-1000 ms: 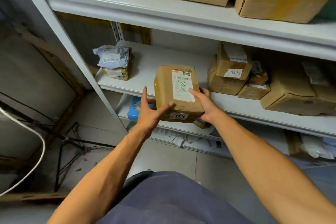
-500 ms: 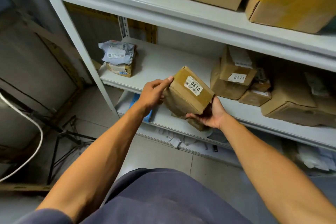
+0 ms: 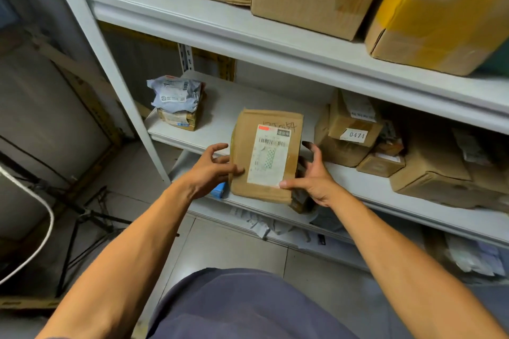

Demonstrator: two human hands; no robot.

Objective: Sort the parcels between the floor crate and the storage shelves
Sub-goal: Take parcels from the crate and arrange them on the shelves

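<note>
Now label-up again, parcel [image 3: 265,155] turned back, both hands' [image 3: 209,170] [image 3: 314,176] grip loose, thumbs on top

Held parcel [image 3: 265,155]: brown corrugated cardboard, matt, creased, clear glossy tape bands; white paper label [image 3: 268,157], printed.
Shelves [image 3: 248,36]: white painted metal, smooth, dull sheen.
Far-left bag parcel [image 3: 175,93]: grey plastic film, crinkled, slightly glossy.
Upper right box [image 3: 438,11]: cardboard with yellow tape, semi-gloss.
Floor [image 3: 234,245]: pale tiles, smooth.
Garment [image 3: 248,305]: blue-grey cloth, matt.
</note>
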